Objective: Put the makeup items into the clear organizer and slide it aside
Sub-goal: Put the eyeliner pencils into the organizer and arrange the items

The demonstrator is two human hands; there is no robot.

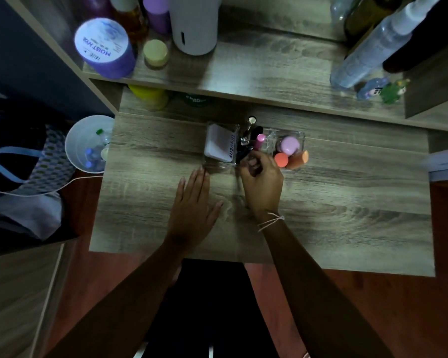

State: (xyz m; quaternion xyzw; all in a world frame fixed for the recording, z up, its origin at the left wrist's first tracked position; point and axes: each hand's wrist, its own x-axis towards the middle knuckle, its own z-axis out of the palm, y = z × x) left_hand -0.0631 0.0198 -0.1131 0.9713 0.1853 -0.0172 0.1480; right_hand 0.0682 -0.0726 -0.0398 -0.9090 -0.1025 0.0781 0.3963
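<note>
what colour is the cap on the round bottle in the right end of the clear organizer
Light purple, a lilac cap in the clear organizer. It shows best in the head view, the only one.

Desk (347, 215) front and right edge: bare wood, passable.
Rear edge: clear organizer (254, 146) (packed), shelf (243, 81) overhanging.

We cannot tell what the right hand's (263, 186) curled grip holds; it hides the organizer's (299, 136) front middle. Yellow jar (149, 95) sits half under the shelf (243, 81). Top bottles (378, 40) are cropped and blurred.
</note>
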